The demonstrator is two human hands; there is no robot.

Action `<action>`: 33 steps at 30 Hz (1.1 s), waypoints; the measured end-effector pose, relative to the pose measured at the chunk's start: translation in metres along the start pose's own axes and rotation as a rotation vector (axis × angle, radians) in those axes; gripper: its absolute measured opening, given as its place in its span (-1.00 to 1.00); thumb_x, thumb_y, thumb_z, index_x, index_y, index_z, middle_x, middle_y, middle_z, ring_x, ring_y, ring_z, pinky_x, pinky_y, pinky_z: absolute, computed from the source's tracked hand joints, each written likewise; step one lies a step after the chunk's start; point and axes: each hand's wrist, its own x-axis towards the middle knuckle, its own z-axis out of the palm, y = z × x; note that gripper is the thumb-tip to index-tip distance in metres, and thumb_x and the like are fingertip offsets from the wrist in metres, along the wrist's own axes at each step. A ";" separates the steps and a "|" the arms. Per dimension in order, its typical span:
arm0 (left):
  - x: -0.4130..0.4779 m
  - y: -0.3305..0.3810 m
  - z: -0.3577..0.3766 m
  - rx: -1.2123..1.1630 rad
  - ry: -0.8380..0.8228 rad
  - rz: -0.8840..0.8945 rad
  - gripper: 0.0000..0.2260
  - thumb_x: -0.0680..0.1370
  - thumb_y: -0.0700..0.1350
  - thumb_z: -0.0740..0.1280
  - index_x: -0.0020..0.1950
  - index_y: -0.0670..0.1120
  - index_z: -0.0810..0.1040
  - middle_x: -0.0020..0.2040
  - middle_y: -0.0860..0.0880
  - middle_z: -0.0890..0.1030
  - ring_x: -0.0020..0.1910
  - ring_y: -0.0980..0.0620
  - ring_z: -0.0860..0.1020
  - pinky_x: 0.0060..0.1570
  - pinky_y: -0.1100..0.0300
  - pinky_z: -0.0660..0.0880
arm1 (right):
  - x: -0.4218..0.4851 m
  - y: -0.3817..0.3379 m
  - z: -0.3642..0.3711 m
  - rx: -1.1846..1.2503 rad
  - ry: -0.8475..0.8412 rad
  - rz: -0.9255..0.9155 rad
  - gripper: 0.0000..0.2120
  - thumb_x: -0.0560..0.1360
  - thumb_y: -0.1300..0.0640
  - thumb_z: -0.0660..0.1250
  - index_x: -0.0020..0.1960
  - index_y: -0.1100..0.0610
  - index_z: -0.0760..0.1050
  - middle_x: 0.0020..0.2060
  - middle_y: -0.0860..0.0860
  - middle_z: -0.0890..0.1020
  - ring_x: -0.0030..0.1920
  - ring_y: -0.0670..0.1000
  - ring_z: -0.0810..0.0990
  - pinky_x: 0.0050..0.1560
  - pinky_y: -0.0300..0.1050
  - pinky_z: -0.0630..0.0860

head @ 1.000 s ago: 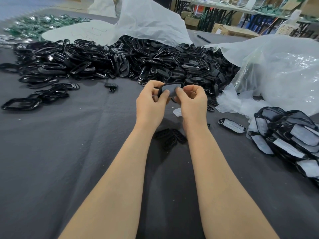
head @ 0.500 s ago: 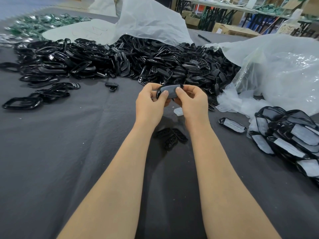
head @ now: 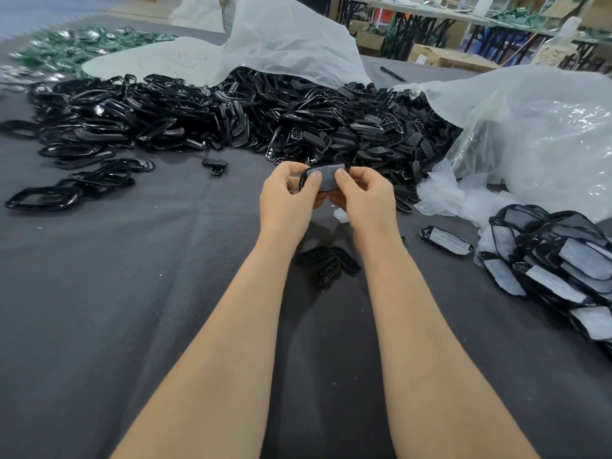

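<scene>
A black plastic frame with a grey pad on it [head: 326,177] is held up over the table between both hands. My left hand [head: 287,201] grips its left end, thumb pressed on the grey pad. My right hand [head: 364,198] grips the right end, its thumb on the pad too. The fingers curl behind the part and hide its back. Under my wrists lie three small black grille pieces [head: 328,264] on the dark cloth.
A big heap of black plastic frames and grilles [head: 231,117] spreads across the far table, half under a white plastic bag [head: 291,38]. A stack of padded finished pieces [head: 559,260] lies right, one loose [head: 445,240]. A clear bag [head: 546,137] sits far right.
Both hands have kept hold of the part in the same spot; the thumbs have shifted slightly on the grey pad. Nothing else moved.
</scene>
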 end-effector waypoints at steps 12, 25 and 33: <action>0.000 0.001 -0.002 0.025 0.011 -0.009 -0.83 0.59 -0.19 0.32 -0.14 0.06 0.51 -0.16 -0.01 0.59 -0.32 0.24 0.61 -0.14 0.23 0.62 | -0.006 -0.005 -0.003 -0.050 -0.109 -0.028 -0.91 0.55 0.23 0.30 -0.12 0.09 0.51 -0.28 0.01 0.63 -0.35 -0.15 0.62 -0.27 -0.30 0.57; -0.001 0.000 0.000 0.130 -0.091 -0.012 -0.79 0.58 -0.19 0.33 0.07 0.12 0.45 -0.19 -0.06 0.66 -0.26 0.11 0.64 0.04 0.04 0.60 | -0.003 -0.002 -0.005 -0.130 0.006 -0.018 -0.95 0.56 0.20 0.30 0.01 0.16 0.50 -0.25 -0.02 0.62 -0.36 -0.19 0.61 -0.13 -0.18 0.61; 0.000 -0.002 0.000 0.119 -0.072 -0.013 -0.79 0.58 -0.21 0.31 0.10 0.09 0.47 -0.16 -0.07 0.65 -0.33 0.21 0.61 -0.03 0.14 0.61 | -0.004 -0.004 -0.004 -0.196 -0.045 -0.043 -0.96 0.54 0.25 0.30 -0.06 0.15 0.47 -0.19 0.07 0.63 -0.20 -0.01 0.64 -0.14 -0.20 0.59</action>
